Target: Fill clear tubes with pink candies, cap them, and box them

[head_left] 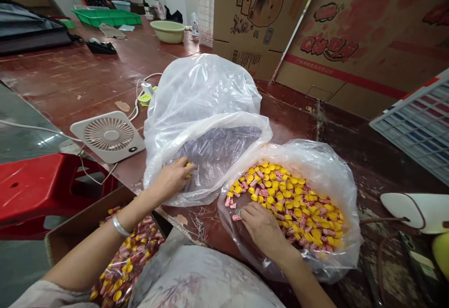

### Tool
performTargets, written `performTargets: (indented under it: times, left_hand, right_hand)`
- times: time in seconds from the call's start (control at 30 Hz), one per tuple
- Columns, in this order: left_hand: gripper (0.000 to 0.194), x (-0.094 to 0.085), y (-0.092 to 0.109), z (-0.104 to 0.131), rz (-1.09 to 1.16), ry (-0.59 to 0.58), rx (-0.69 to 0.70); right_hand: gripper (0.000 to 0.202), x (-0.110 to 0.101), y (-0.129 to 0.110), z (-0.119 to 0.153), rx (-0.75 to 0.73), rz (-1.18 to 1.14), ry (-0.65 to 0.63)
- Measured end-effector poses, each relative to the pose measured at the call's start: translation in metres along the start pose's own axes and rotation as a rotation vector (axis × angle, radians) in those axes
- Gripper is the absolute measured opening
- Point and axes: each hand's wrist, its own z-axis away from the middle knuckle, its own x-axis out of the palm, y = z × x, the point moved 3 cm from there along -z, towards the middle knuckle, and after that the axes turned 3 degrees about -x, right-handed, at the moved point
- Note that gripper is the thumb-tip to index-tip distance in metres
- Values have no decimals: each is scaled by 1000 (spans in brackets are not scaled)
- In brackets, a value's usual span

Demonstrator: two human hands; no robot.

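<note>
My left hand (177, 176), with a silver bangle on its wrist, reaches into the mouth of a large translucent plastic bag (206, 86). Its fingers curl around a small yellow-capped piece (188, 169), mostly hidden by them. To the right lies a second clear plastic bag (342, 177), open and holding many small red-and-white patterned pieces with yellow caps (280, 189). Inside it, my right hand (261, 228) is palm down at the near left side of the pile. Its fingers are bent together, and one red-and-white piece (236, 217) lies at the fingertips; what they grip is hidden.
A cardboard box (58, 240) with more capped pieces stands below my left arm. Left are a white fan (108, 135), its cord, and a red stool (31, 182). Large cartons (351, 32) stand behind; a white basket (421, 121) is at right. A green tray (107, 18) lies farther back.
</note>
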Motion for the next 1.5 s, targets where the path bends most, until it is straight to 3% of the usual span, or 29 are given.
performTargets:
  times: [0.1, 0.23, 0.37, 0.57, 0.67, 0.8, 0.9, 1.0, 1.13, 1.23, 1.3, 1.33, 1.4, 1.5]
  left_hand:
    - [30, -6, 13, 13, 578, 17, -54]
    - [39, 5, 48, 35, 1403, -156, -237]
    - [40, 26, 80, 46, 1851, -256, -377]
    - [40, 41, 91, 47, 1954, -208, -444]
    - [39, 41, 98, 50, 1925, -275, -438]
    - [39, 42, 115, 57, 1908, -423, -417]
    - [38, 46, 125, 62, 1960, -509, -423]
    - [34, 54, 130, 66, 2005, -518, -473]
    - [36, 57, 134, 72, 2021, -509, -490]
    - [39, 43, 118, 79, 1942, -524, -385]
    - [37, 26, 89, 89, 1727, -520, -263]
    - [34, 18, 68, 98, 1566, -502, -212]
    - [24, 9, 18, 118, 1200, -410, -186]
    - [9, 24, -65, 150, 664, -228, -441]
  right_hand:
    - [12, 1, 3, -3, 55, -1, 48]
    - [5, -24, 7, -7, 91, -190, 307]
    - [9, -50, -9, -15, -30, -332, 365]
    - [7, -55, -25, -14, -19, -281, 351]
    - [7, -53, -26, -11, 9, -282, 347]
    - [49, -59, -23, -17, 6, -364, 345]
    - [75, -62, -22, -26, -64, -465, 181]
    - [66, -59, -22, -30, -65, -539, 65]
    - [59, -50, -30, -29, -38, -484, 115]
    - [82, -43, -33, -25, -20, -484, 33]
    - [101, -38, -25, -19, 39, -496, -45]
    - [100, -35, -18, -14, 100, -506, -64]
    - [81, -27, 2, -6, 266, -516, -64]
    - [47, -16, 27, 2, 413, -514, 10]
